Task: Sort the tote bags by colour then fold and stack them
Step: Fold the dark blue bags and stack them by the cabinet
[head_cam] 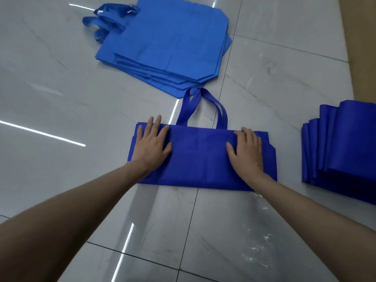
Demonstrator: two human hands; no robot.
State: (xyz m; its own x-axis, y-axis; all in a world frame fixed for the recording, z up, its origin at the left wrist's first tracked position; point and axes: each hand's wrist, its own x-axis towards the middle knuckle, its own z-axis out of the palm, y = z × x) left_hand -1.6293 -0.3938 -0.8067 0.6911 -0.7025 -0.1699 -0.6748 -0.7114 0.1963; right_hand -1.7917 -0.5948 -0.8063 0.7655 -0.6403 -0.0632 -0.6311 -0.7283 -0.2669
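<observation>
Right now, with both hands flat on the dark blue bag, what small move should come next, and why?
Probably fold the handles back onto the dark blue bag. The left hand and right hand press it flat, folded once already, yet its handles stick out past the far edge, while the folded stack at the right shows no loose handles.

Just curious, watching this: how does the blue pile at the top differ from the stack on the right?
The top pile is lighter blue; the right stack is darker. The top pile's bags lie unfolded with handles showing; the right stack's are folded, no handles visible. Both are tote bags lying on the tiled floor.
</observation>
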